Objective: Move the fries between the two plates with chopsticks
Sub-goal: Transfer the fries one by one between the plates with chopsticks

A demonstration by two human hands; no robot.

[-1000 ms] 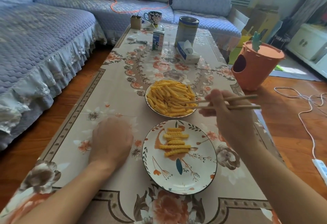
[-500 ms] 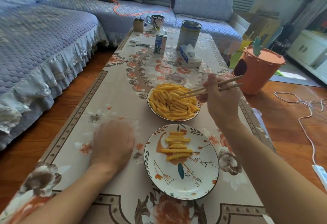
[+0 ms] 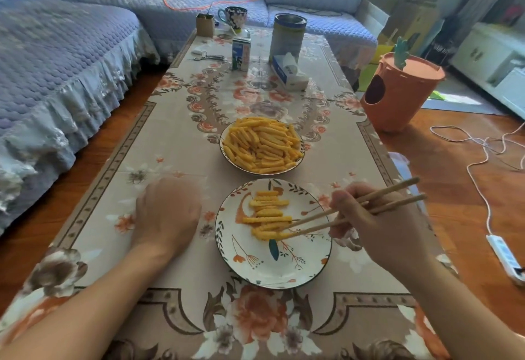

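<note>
1. Head view: right hand grips the chopsticks, fingers curled round them. The tips sit low over the near plate, at the right end of the lowest fry in the row.
2. Head view: I can't tell whether the tips are pinching that fry or only touching it. They look close together, with one stick along each side of the fry's end.
3. Head view: left hand rests on the desk just left of the near plate. Its fingers are hidden, so I can't tell if they lie flat or curled. It holds nothing that shows.
4. Head view: fries are split. The big heap fills the far bowl. A short row of about six lies crosswise on the near plate.
5. Step in hand, my read: setting a fry at the bottom of the row.
6. To do it well: let the fry lie flat on the plate before spreading the tips. Lift the sticks straight up and away so they don't knock the fries above.
7. Risk: the row is tight, so a sideways drag would skew it.
</note>
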